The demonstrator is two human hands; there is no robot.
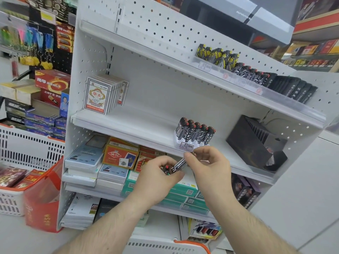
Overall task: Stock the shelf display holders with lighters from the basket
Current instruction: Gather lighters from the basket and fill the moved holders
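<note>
My left hand grips a small bunch of lighters with red tops, just below the middle shelf's front edge. One black-and-white patterned lighter is pinched between the fingers of my right hand, its lower end still at the bunch. Directly above my hands, a clear display holder on the middle shelf carries a row of several matching lighters. The white basket with an orange rim shows at the bottom edge.
A black empty display box stands right of the holder. Card decks sit at the shelf's left. The upper shelf holds more lighter rows. Boxes fill the lower shelves. A second white basket and red bag are left.
</note>
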